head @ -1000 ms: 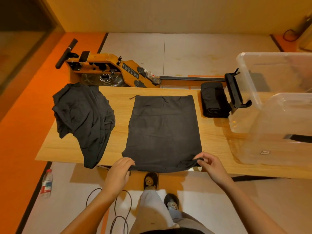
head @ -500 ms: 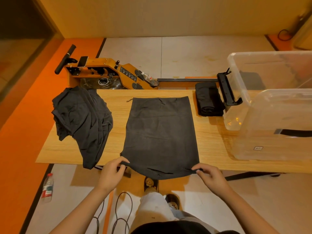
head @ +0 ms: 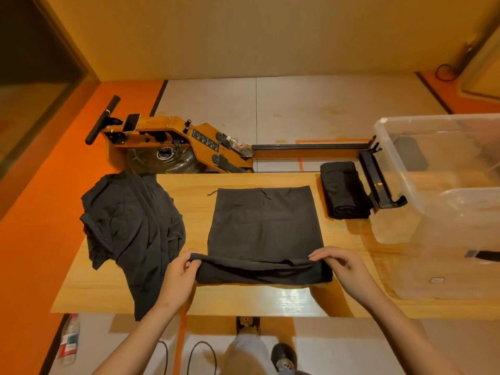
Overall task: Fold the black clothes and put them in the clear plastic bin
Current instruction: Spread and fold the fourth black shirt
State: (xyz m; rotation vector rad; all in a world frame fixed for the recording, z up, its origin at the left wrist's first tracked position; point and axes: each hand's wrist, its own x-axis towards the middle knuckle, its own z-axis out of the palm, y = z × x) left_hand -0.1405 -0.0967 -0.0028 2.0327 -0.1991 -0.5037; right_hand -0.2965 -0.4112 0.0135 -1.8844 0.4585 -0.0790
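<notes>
— Both hands?
— Two: left hand [head: 180, 274] and right hand [head: 341, 266], each pinching a near corner of the flat black garment [head: 263, 226], hem lifted, in the middle of the table [head: 284, 299].
— How many clothes?
— Three: that, a crumpled heap [head: 130, 231] at nine o'clock, a folded one [head: 343, 190] at one o'clock.
— The bin?
— Clear plastic bin [head: 397, 169] at three o'clock; contents unclear.

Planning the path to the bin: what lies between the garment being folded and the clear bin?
In the head view, a folded black bundle sits toward the far edge; otherwise bare tabletop.
</notes>
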